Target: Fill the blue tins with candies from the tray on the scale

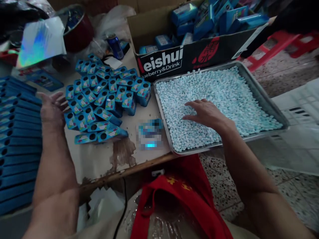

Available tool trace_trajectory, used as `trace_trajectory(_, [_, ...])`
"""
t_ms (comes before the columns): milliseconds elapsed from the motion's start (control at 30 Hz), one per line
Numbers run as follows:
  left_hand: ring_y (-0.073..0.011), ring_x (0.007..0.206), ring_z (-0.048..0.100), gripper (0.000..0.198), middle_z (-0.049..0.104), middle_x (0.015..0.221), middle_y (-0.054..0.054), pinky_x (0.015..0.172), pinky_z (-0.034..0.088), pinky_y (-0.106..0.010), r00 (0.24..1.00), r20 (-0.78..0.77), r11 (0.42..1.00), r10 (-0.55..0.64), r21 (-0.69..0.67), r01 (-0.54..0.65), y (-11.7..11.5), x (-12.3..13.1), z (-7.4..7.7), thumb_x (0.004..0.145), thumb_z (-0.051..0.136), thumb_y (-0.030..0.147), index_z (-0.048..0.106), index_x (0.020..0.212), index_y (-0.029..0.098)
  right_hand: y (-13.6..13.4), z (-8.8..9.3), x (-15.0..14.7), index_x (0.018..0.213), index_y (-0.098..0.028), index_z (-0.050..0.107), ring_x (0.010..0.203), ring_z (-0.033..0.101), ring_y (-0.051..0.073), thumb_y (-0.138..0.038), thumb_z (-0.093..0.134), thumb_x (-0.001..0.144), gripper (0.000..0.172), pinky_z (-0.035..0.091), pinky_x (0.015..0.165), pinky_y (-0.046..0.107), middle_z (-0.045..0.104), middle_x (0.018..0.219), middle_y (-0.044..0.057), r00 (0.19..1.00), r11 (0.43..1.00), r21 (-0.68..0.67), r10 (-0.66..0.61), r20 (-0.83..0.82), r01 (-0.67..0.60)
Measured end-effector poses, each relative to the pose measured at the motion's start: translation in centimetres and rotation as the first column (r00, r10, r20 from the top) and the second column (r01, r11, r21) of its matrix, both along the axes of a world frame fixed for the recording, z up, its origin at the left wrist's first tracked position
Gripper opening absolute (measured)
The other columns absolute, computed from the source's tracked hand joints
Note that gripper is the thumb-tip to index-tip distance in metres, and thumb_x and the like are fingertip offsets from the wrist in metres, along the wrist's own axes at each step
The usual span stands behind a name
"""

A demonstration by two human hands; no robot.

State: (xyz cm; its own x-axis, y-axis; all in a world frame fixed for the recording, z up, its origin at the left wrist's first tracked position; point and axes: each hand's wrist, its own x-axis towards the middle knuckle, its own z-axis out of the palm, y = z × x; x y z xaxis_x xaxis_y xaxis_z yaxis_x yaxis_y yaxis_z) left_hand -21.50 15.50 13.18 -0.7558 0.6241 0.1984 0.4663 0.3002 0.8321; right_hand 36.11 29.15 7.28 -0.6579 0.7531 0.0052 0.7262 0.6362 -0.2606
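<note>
My right hand [203, 113] is over the metal tray [267, 108], its fingers apart and touching or just above the small pale-blue pellets [234, 89] that fill it. On the left, my left hand [52, 103] has its fingers spread beside a cluster of small blue boxes [84, 99] with round dark holes in their tops. Nothing shows between its fingers. A few pellets lie on top of some boxes. A blurred-out blue and white item [149, 134] rests on the table [99, 159] between the boxes and the tray.
Stacked blue boxes [20, 146] rise at the far left. Behind the tray stands a cardboard carton [166, 61] holding blue packs. A blue can [115, 46], a dark red pot [79, 33] and a shiny sheet [41, 41] are at the back. Red stools [271, 49] stand at right.
</note>
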Motion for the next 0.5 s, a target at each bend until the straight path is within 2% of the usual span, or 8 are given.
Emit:
trace_trajectory(33, [-0.0262, 0.101, 0.077, 0.093, 0.078, 0.105, -0.011, 0.114, 0.059, -0.073, 0.998, 0.06, 0.999, 0.032, -0.005, -0.032, -1.6, 0.3, 0.1, 0.102, 0.027, 0.104, 0.057, 0.098, 0.016, -0.3, -0.1, -0.2, 0.151, -0.022, 0.073, 0.123, 0.067, 0.046, -0.065, 0.084, 0.098, 0.069, 0.054, 0.106, 0.059, 0.077, 0.131, 0.02, 0.998, 1.0, 0.003, 0.005, 0.067, -0.005])
trace_trajectory(100, [-0.0193, 0.101, 0.076, 0.073, 0.08, 0.115, -0.01, 0.116, 0.061, -0.06, 0.991, 0.11, 0.997, 0.08, 0.009, -0.082, -5.0, 1.3, 0.0, 0.115, 0.043, 0.082, 0.065, 0.11, 0.013, -1.1, -0.2, -1.1, 0.156, -0.02, 0.069, 0.126, 0.064, 0.05, -0.066, 0.086, 0.095, 0.078, 0.052, 0.108, 0.062, 0.073, 0.135, 0.023, 0.986, 1.0, 0.008, 0.003, 0.167, -0.005])
trace_trajectory(167, [-0.0153, 0.098, 0.076, 0.045, 0.082, 0.115, -0.008, 0.103, 0.065, -0.04, 0.99, 0.048, 0.989, 0.136, 0.044, -0.138, -8.2, 2.9, -0.4, 0.117, 0.06, 0.054, 0.071, 0.12, 0.011, -1.6, 0.0, -2.3, 0.157, -0.018, 0.066, 0.13, 0.062, 0.051, -0.061, 0.084, 0.097, 0.076, 0.049, 0.11, 0.062, 0.069, 0.142, 0.026, 0.971, 0.999, -0.014, 0.048, 0.233, -0.046])
trace_trajectory(233, [-0.0141, 0.09, 0.076, 0.023, 0.084, 0.107, -0.006, 0.086, 0.063, -0.027, 0.981, -0.007, 0.978, 0.196, 0.076, -0.195, -11.1, 4.7, -1.1, 0.106, 0.074, 0.029, 0.076, 0.119, 0.01, -1.9, 0.6, -3.3, 0.154, -0.016, 0.065, 0.132, 0.061, 0.048, -0.051, 0.077, 0.103, 0.063, 0.048, 0.109, 0.055, 0.066, 0.146, 0.026, 0.953, 0.987, -0.093, 0.154, 0.263, -0.133])
trace_trajectory(300, [-0.0155, 0.086, 0.077, 0.026, 0.085, 0.101, -0.005, 0.079, 0.061, -0.024, 0.975, -0.062, 0.974, 0.214, 0.095, -0.208, -13.8, 6.6, -1.9, 0.088, 0.081, 0.013, 0.08, 0.114, 0.011, -1.8, 1.5, -3.6, 0.148, -0.017, 0.067, 0.129, 0.062, 0.041, -0.041, 0.071, 0.107, 0.048, 0.047, 0.103, 0.045, 0.068, 0.146, 0.024, 0.937, 0.958, -0.202, 0.25, 0.245, -0.202])
trace_trajectory(400, [-0.0225, 0.093, 0.081, 0.037, 0.085, 0.105, -0.006, 0.087, 0.068, -0.035, 0.964, -0.225, 0.987, 0.142, 0.106, -0.121, -17.3, 9.2, -3.5, 0.073, 0.09, 0.015, 0.086, 0.109, 0.015, -1.6, 2.8, -2.9, 0.13, -0.017, 0.073, 0.105, 0.067, 0.03, -0.026, 0.068, 0.106, 0.026, 0.042, 0.085, 0.037, 0.078, 0.122, 0.018, 0.941, 0.944, -0.276, 0.248, 0.232, -0.181])
trace_trajectory(500, [-0.0278, 0.097, 0.082, 0.041, 0.085, 0.109, -0.007, 0.092, 0.071, -0.046, 0.926, -0.374, 0.988, 0.051, 0.156, 0.008, -20.0, 11.4, -4.9, 0.078, 0.093, 0.038, 0.088, 0.114, 0.019, -1.7, 3.8, -1.5, 0.109, -0.017, 0.076, 0.083, 0.061, 0.023, -0.022, 0.066, 0.105, 0.012, 0.038, 0.076, 0.035, 0.073, 0.092, 0.009, 0.973, 0.954, -0.284, 0.149, 0.178, -0.094])
